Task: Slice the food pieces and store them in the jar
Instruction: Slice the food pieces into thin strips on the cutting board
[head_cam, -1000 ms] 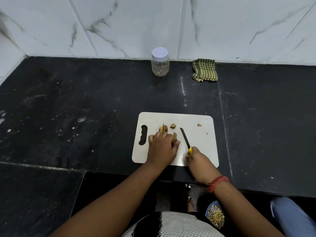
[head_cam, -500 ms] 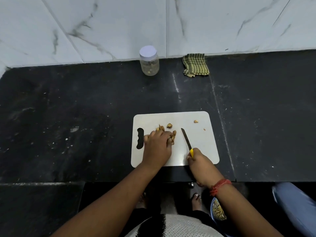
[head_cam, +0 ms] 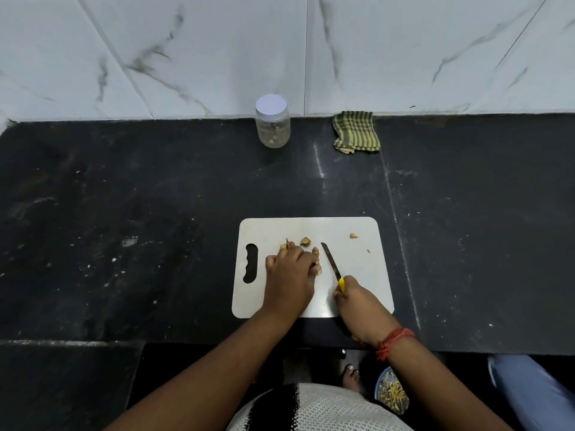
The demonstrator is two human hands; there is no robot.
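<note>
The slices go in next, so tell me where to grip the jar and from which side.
Grip the jar around its clear round body below the white lid, coming from the front; it stands upright against the wall, with the cloth apart to its right.

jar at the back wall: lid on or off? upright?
Lid on, upright. The clear plastic jar stands on the black counter against the wall, its white round lid covering the mouth; a few food bits show at the bottom.

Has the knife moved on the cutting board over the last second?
No. The knife lies at the same slant right of the food pieces on the cutting board; only the camera shifted. The right hand grips it.
</note>
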